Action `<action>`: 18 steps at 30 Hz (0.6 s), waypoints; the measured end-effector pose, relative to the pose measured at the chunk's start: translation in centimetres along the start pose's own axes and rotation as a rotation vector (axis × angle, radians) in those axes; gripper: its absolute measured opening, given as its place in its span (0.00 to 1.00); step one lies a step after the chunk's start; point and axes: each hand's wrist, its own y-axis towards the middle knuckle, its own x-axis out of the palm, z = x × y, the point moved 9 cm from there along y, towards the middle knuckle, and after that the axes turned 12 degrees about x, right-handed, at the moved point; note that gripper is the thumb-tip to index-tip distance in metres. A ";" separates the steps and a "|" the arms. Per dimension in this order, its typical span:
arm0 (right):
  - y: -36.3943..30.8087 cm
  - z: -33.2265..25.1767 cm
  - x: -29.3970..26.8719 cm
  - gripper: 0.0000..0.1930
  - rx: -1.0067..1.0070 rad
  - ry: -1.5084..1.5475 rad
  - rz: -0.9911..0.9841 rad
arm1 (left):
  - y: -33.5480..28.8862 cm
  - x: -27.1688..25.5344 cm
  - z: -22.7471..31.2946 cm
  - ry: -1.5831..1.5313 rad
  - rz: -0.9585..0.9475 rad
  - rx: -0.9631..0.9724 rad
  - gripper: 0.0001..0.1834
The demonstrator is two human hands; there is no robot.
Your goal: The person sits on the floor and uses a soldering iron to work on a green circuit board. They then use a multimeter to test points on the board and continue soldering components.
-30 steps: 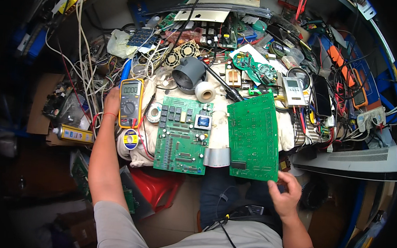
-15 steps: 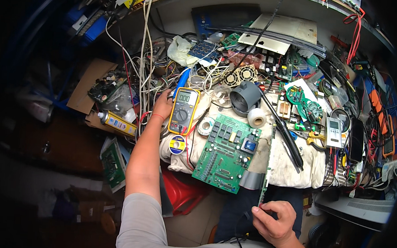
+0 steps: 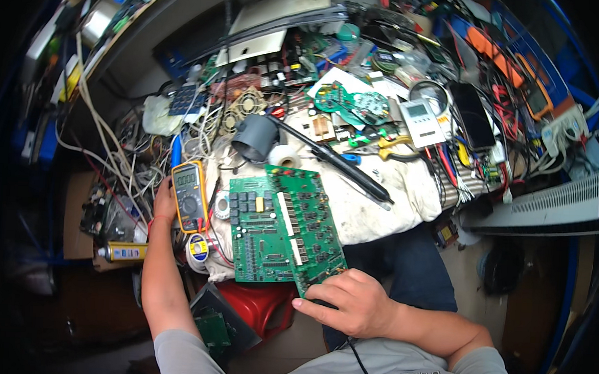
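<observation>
My right hand grips the lower end of a long green circuit board, thumb and fingers closed on its edge. The board is tilted, its component face with a row of white parts showing. It partly covers a second green circuit board lying on the cloth. At the far left, my left hand is against the left side of a yellow multimeter, whose display is lit. Its fingers are mostly hidden there. A solder spool sits below the meter, beside red and black leads.
White cloth covers the bench. A black pen-shaped tool, a grey cup, a white tape roll and yellow-handled pliers lie on it. Cables and electronic parts crowd the back. A red stool stands below.
The view has swung right. The board in my right hand has turned from edge-on to face-up and moved over the other board. My left hand stays beside the multimeter.
</observation>
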 end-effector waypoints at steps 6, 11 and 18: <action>-0.3 0.1 0.3 0.19 -0.012 0.028 0.025 | 0.5 -0.1 -0.2 0.007 -0.035 0.018 0.22; -0.4 0.3 0.5 0.19 -0.017 0.040 0.029 | 0.3 -0.1 -0.3 -0.032 -0.034 0.020 0.21; -0.4 0.3 0.7 0.20 -0.013 0.042 0.025 | 0.4 -0.1 -0.4 0.027 -0.053 0.022 0.20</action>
